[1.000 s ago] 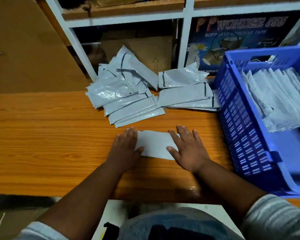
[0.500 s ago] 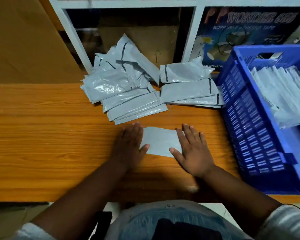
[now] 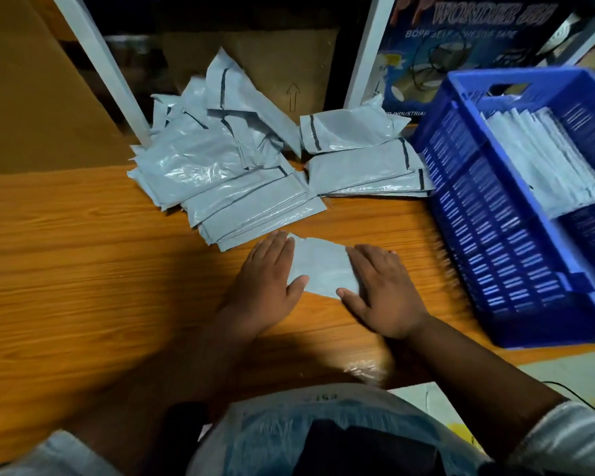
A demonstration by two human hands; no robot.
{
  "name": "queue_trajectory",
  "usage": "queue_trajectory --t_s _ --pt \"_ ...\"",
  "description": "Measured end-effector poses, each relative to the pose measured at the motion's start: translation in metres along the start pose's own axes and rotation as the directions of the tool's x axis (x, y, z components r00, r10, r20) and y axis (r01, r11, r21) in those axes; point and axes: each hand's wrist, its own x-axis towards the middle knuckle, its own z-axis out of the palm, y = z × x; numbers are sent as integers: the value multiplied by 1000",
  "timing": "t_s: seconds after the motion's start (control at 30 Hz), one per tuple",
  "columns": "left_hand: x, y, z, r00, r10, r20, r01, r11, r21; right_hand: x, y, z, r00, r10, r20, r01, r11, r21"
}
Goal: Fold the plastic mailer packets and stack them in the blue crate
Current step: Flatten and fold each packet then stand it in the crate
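Both your hands lie flat on a folded grey mailer packet [image 3: 323,266] at the centre of the frame, on the wooden table [image 3: 66,269]. Your left hand [image 3: 267,283] covers the packet's left end, palm down, fingers straight and close together pointing toward the top of the frame, thumb spread out to the right across the packet's lower edge. Your right hand [image 3: 383,290] mirrors it on the right end: fingers straight and pressed flat, thumb reaching left along the lower edge. Neither hand curls around anything (they press, they do not grasp). Both forearms run from the bottom of the frame up and inward, meeting at the packet, with striped sleeves [image 3: 571,438] at the lower corners.

Just above your left hand, a loose pile of unfolded mailers [image 3: 220,173] spreads toward the upper centre, its lowest sheet almost touching your fingertips. A second, smaller pile [image 3: 361,159] sits to its right, against the blue crate [image 3: 488,235]. The crate fills the right side of the frame and holds a row of folded packets [image 3: 543,159] leaning in its far half. Behind the piles stand white shelf posts [image 3: 100,63] and a printed tape box [image 3: 461,46].
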Motion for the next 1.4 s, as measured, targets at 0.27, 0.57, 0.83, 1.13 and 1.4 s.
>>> queue_trajectory --t_s 0.27,0.57,0.83,1.13,1.4 --pt "32 12 -25 986 74 -153 -101 978 -181 48 -19 -52 865 472 170 -497 851 167" --pt "139 95 -107 941 137 -310 -216 948 -235 54 19 -167 772 634 -46 -489 638 595" --pt "207 203 -138 952 128 -278 -188 961 -202 57 102 -279 780 575 -248 -410 768 492" --pt "249 278 -92 993 -76 -93 56 980 -193 67 234 -302 746 636 -196 -567 761 315" --pt "258 297 -58 973 -199 -114 187 977 -106 109 243 -230 873 488 -7 -472 848 241"
